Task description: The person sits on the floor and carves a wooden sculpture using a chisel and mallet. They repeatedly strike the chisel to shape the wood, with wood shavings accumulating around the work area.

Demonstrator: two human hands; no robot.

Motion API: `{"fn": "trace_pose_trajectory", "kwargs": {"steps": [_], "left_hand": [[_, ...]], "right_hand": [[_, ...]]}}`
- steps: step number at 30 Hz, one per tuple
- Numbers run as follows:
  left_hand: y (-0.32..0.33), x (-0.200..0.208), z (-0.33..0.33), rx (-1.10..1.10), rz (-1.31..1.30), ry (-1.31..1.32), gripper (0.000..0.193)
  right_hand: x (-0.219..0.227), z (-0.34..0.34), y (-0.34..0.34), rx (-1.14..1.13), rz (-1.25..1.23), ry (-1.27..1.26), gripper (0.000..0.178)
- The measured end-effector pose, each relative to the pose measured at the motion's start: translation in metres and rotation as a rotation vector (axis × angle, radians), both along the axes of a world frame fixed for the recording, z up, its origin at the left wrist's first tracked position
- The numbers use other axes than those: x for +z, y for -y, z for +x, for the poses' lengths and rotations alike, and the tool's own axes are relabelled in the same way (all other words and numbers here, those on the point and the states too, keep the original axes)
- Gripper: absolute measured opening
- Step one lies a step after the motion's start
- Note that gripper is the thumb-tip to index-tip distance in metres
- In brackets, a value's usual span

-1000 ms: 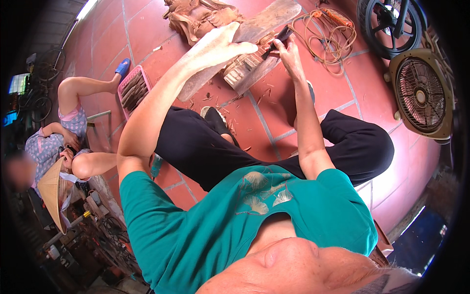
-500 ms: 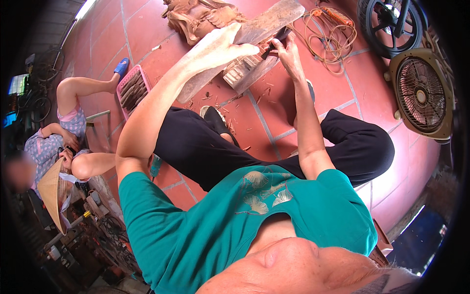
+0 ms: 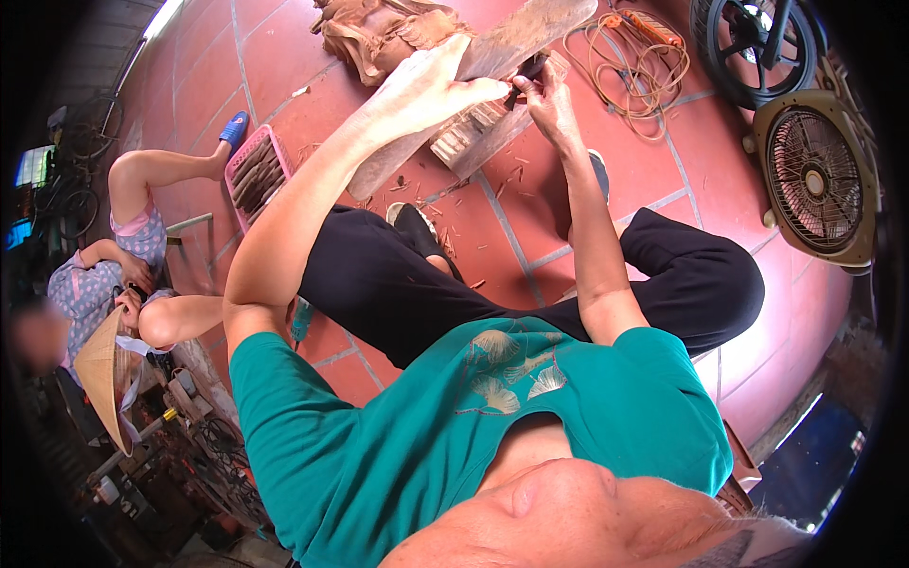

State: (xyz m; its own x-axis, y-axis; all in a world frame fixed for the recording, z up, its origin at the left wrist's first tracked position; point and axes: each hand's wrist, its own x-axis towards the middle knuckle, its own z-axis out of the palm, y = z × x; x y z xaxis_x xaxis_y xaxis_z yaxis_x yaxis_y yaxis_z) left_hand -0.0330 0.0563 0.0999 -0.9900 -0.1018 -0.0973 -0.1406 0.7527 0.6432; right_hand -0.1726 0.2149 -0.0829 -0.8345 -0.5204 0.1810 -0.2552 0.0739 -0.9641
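Observation:
My left hand (image 3: pixel 426 87) lies across a long, worn wooden board (image 3: pixel 535 33), its fingers bent over and partly hidden, its thumb reaching right toward a small dark tool (image 3: pixel 532 68). Closed on that tool is my right hand (image 3: pixel 551 109); the tool's exact kind is hard to make out. Just under the two hands, a pale carved wood block (image 3: pixel 466 140) rests beside a second flat board (image 3: pixel 502 142). Beyond my left hand a brown wood carving (image 3: pixel 383 38) sits on the floor.
Shavings (image 3: pixel 454 204) litter the red tiles. An orange power strip (image 3: pixel 649 28) with a coiled cord (image 3: pixel 625 85), a box fan (image 3: pixel 814 180) and a wheel (image 3: pixel 757 47) stand right. To the left are a pink basket (image 3: pixel 258 180) of dark wood pieces and a seated person (image 3: pixel 114 256) beside a conical hat (image 3: pixel 99 369).
My right hand and the dark tool have moved slightly up and left, closer to my left thumb. The long board has shifted slightly to the right.

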Motion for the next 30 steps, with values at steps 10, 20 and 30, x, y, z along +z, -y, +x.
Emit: {"fn": "trace_pose_trajectory", "kwargs": {"steps": [10,20,30], "left_hand": [[-0.008,0.001,-0.003,-0.035,-0.116,-0.038,0.074],[-0.004,0.000,-0.017,-0.070,-0.232,0.068,0.072],[-0.012,-0.010,-0.018,-0.098,-0.320,0.074,0.072]], "right_hand": [[0.010,0.009,-0.004,0.008,-0.095,0.075,0.017],[0.003,0.001,-0.002,0.008,-0.020,0.045,0.019],[0.003,0.003,-0.004,0.015,0.017,0.003,0.021]]}}
